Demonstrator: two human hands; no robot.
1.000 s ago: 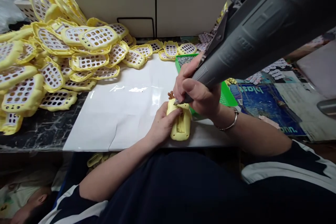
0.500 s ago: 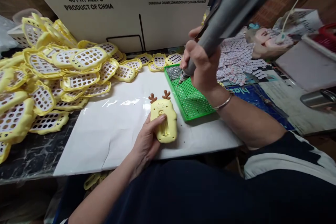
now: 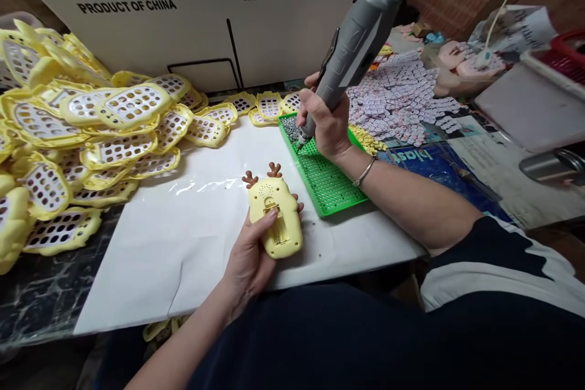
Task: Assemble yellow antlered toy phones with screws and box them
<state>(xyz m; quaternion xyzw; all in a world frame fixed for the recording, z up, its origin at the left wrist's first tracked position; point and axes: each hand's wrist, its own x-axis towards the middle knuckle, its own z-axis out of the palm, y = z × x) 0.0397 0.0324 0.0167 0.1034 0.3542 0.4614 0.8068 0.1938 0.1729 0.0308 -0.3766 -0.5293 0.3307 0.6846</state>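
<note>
A yellow toy shell [image 3: 276, 214] with brown antlers lies face down on the white sheet [image 3: 192, 237]. My left hand [image 3: 249, 256] grips it from the near side, thumb across its back. My right hand [image 3: 324, 122] is closed around a grey electric screwdriver [image 3: 354, 42], held nearly upright. Its tip touches the far end of a green perforated tray [image 3: 326, 180], beside a small heap of silver screws [image 3: 290, 128].
A big pile of yellow perforated front covers [image 3: 91, 128] fills the left and back. A white cardboard box [image 3: 205, 6] stands behind. Small white-pink key pads [image 3: 402, 97] lie at the right, beyond them a blue printed sheet [image 3: 434, 164] and a metal cylinder [image 3: 553, 167].
My right hand lifted the screwdriver off the toy shell and carried it to the far end of the green tray. My left hand kept hold of the shell.
</note>
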